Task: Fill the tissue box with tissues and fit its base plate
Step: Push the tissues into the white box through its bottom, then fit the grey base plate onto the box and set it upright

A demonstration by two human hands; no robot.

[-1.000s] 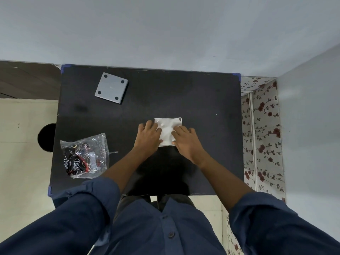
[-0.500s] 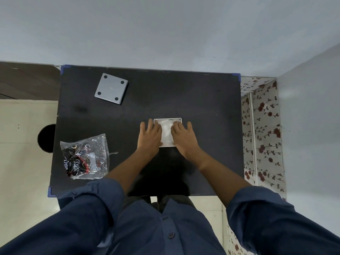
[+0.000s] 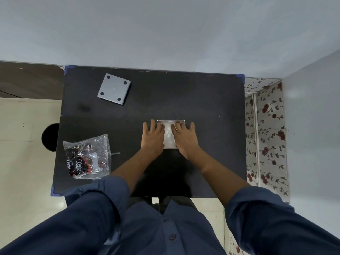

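Observation:
A white square tissue box (image 3: 169,134) stands open side up in the middle of the black table (image 3: 202,100), with white tissues showing inside. My left hand (image 3: 153,137) lies flat over its left part, fingers spread. My right hand (image 3: 184,138) lies flat over its right part, fingers spread and pressing on the tissues. The grey square base plate (image 3: 114,91), with dark round pads at its corners, lies apart at the far left of the table.
A crumpled clear plastic wrapper (image 3: 87,156) with black and red print lies at the near left of the table. A dark round object (image 3: 50,137) stands on the floor left of the table. A wall runs along the table's far edge.
Both hands have slid forward over the box and flattened out, fingers spreading, so more of the tissues is covered. The base plate and wrapper have not moved.

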